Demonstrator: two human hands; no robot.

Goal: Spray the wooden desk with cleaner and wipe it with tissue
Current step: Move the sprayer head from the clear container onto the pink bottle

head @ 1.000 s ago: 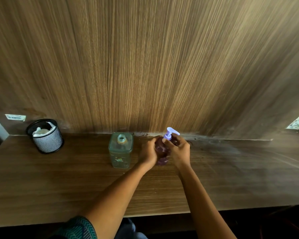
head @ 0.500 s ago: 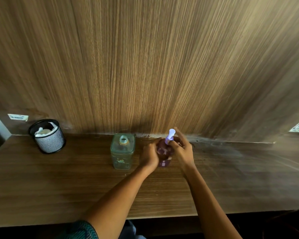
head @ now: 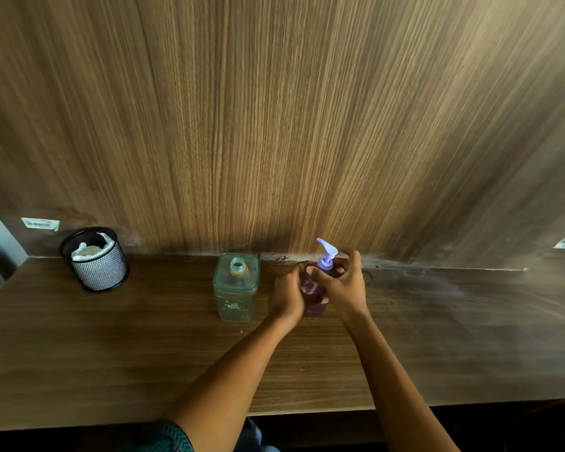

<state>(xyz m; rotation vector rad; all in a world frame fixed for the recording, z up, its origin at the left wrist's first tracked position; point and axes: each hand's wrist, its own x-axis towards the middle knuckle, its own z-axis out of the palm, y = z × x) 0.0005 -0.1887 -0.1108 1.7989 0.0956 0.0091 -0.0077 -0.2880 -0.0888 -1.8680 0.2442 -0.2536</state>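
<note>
A small purple pump bottle of cleaner (head: 314, 296) stands upright near the back of the wooden desk (head: 111, 347). Its lilac pump head (head: 327, 254) points up and to the left. My left hand (head: 289, 293) wraps the bottle's body from the left. My right hand (head: 343, 285) grips the bottle's neck and collar just below the pump. White tissue (head: 87, 251) sits crumpled inside a black mesh cup (head: 98, 269) at the far left of the desk.
A clear square bottle with no cap (head: 235, 287) stands just left of my hands. A tall wooden back panel (head: 274, 125) rises behind the desk. The desk surface to the right (head: 454, 288) looks smeared and dusty. The front edge (head: 307, 411) runs below my forearms.
The pump head has turned from pointing right to pointing up and left, as my right hand twists at the neck. Both hands stay on the bottle.
</note>
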